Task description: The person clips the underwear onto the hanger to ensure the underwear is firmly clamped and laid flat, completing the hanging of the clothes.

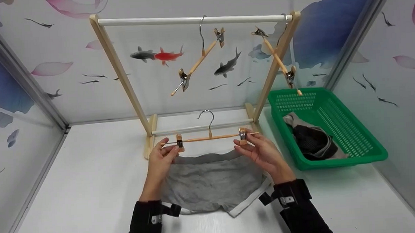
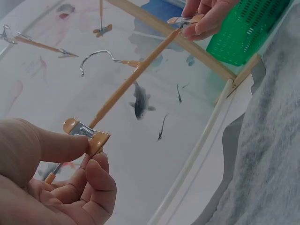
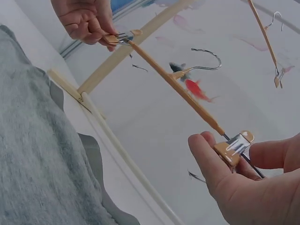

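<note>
A wooden clip hanger [image 1: 210, 138] with a metal hook is held up level between both hands, its hook pointing upward. My left hand [image 1: 160, 162] pinches the hanger's left clip [image 2: 89, 133] between thumb and fingers. At the other end, my right hand [image 1: 265, 154] holds the right clip [image 3: 234, 147], thumb on one side and fingers on the other. Grey boxer briefs [image 1: 214, 182] with white leg trim lie flat on the white table below, waistband toward the rack. No cloth shows in either clip.
Behind the hands stands a wooden rack with a white top rail [image 1: 154, 21]. Two more clip hangers, one near the middle [image 1: 201, 60] and one at the right [image 1: 276, 57], hang from it. A green basket [image 1: 362, 134] holding dark and grey clothing [image 1: 313, 140] stands at the right.
</note>
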Demonstrator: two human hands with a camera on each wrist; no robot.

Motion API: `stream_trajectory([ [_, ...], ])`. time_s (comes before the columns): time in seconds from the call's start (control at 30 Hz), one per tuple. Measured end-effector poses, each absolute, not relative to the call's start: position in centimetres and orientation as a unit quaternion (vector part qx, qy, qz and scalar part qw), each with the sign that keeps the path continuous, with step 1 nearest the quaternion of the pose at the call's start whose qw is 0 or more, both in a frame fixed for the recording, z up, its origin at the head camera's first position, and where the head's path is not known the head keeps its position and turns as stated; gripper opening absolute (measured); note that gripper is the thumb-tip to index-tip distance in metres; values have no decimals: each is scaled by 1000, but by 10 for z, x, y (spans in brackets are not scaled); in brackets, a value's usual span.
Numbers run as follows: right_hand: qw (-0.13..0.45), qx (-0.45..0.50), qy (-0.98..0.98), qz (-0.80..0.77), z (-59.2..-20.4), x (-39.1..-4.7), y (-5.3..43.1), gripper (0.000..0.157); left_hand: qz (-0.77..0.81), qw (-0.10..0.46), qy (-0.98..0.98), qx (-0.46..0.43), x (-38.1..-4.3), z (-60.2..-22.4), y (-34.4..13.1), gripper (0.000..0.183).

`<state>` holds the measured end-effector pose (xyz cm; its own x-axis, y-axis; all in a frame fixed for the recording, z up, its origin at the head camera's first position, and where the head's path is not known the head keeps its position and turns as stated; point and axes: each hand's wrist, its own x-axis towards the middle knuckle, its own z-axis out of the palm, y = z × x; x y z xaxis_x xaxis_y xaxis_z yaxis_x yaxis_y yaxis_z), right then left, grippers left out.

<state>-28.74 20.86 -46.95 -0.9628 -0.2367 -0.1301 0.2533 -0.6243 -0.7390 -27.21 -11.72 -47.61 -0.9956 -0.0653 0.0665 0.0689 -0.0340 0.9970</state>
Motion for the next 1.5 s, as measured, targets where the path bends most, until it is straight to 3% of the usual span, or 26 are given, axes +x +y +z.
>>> stream_trajectory([
  [0.2,140,29,418,-897,-480,-292,210,29,-700,37,-713,9,-277,-493,-119,61],
  [0.53,156,49,439,-884,-496,-298,209,30,-675,26,-737,8,-281,-515,-112,33],
  [1.03,200,71,471,-856,-509,-303,213,52,-641,-42,-766,-1,-282,-525,-105,43],
  [1.5,197,70,501,-840,-506,-301,214,60,-584,-30,-807,-79,-280,-525,-106,46],
])
